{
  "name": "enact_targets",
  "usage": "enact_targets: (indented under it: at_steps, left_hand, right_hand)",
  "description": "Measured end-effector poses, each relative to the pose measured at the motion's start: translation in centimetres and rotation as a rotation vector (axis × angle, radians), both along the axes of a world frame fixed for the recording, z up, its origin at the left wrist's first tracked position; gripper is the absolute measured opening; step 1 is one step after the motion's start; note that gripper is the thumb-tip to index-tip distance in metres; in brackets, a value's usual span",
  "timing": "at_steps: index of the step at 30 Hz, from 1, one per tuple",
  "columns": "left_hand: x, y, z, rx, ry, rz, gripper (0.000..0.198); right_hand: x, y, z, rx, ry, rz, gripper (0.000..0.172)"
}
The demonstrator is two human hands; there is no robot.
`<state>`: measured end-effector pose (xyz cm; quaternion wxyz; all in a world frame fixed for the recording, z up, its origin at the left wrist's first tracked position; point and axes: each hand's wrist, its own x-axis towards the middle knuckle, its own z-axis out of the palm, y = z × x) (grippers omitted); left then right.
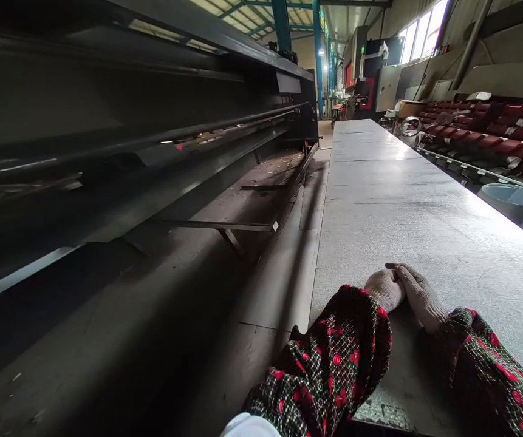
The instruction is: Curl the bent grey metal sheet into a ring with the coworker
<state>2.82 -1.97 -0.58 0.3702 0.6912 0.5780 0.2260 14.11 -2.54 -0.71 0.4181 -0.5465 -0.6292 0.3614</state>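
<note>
Factory floor runs past a long dark sheet-metal machine [119, 139], with a galvanized steel sheet [393, 182] lying lengthwise beside it. Gloved left hand [383, 290] and right hand [418, 297] rest by the sheet's left edge, right fingers [413, 285] draped open over the left, gripping nothing; left fingers hidden.

A long dark sheet-metal machine [106, 121] runs down the left; a pale plastic tub [511, 202] stands beside rows of red panels [507, 142] on the right.

Knitted work gloves [425, 303], off-white and soiled grey, cover the left hand [383, 290] and the right hand [416, 294]. The loose left sleeve [329, 358] and right sleeve [489, 370] are a dark green-and-black check printed with red flowers, gathered at the wrists.
</note>
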Motion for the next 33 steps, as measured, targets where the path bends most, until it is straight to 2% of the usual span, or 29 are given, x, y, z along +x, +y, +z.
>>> enact_targets:
  at_steps: [33]
  left_hand:
    - [-0.15, -0.04, 0.50, -0.015, -0.011, -0.023, 0.040]
  right_hand:
    - [0.02, 0.09, -0.08, 0.004, -0.001, 0.001, 0.042]
